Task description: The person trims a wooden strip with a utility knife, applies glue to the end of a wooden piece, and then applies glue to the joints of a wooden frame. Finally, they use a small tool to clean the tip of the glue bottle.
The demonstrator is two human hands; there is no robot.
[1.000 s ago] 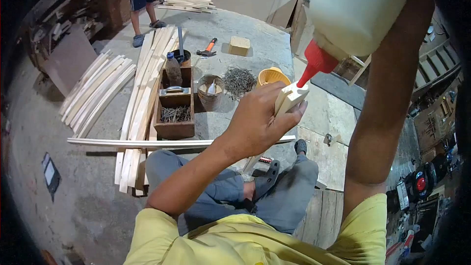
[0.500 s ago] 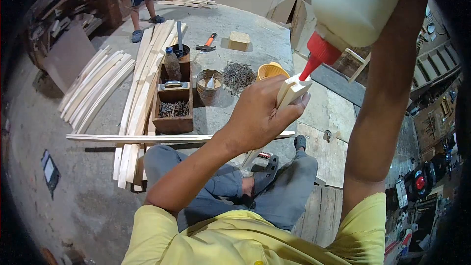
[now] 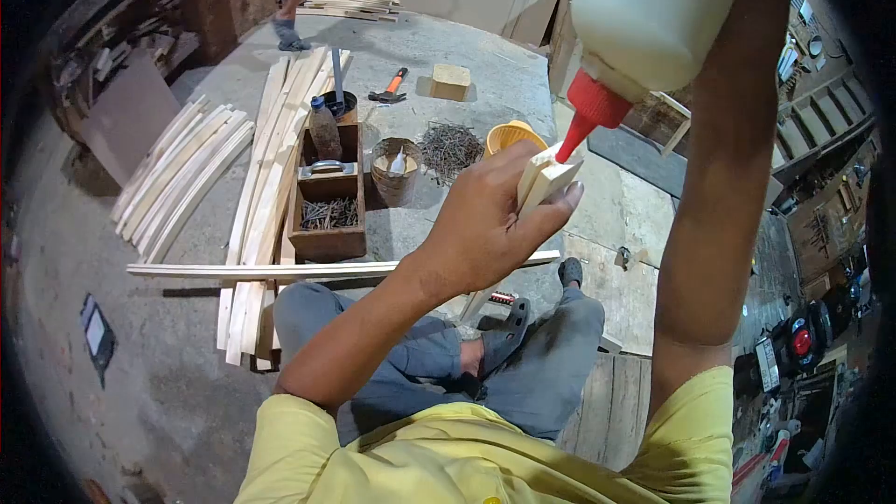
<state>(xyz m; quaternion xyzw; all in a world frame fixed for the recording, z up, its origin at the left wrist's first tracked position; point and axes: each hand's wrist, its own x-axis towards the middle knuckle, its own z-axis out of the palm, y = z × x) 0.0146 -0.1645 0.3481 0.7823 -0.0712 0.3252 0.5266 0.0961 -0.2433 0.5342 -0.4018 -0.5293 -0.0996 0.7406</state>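
Observation:
My left hand (image 3: 490, 210) is closed around pale wooden strips (image 3: 539, 179), with their ends pointing up between thumb and fingers. Above them a large translucent glue bottle (image 3: 653, 9) hangs upside down. Its red nozzle (image 3: 597, 107) touches the top end of the strips, where some white glue shows. My right forearm (image 3: 714, 187) rises to the bottle at the upper right; the bottle and the frame edge hide most of that hand's fingers. Across my lap, beyond the knees, lies a long thin wooden strip (image 3: 280, 271).
A wooden toolbox (image 3: 327, 241) holds nails and a plastic bottle. Near it are a tin (image 3: 392, 189), a nail pile (image 3: 450, 149), a yellow basket (image 3: 511, 135), a hammer (image 3: 388, 86) and a wood block (image 3: 451, 81). Curved slats (image 3: 187, 173) lie left; another person's legs (image 3: 294, 5) stand behind.
The bottle and nozzle have shifted slightly left and down along the strip ends. The left hand keeps its hold. The person at the back has stepped to the right.

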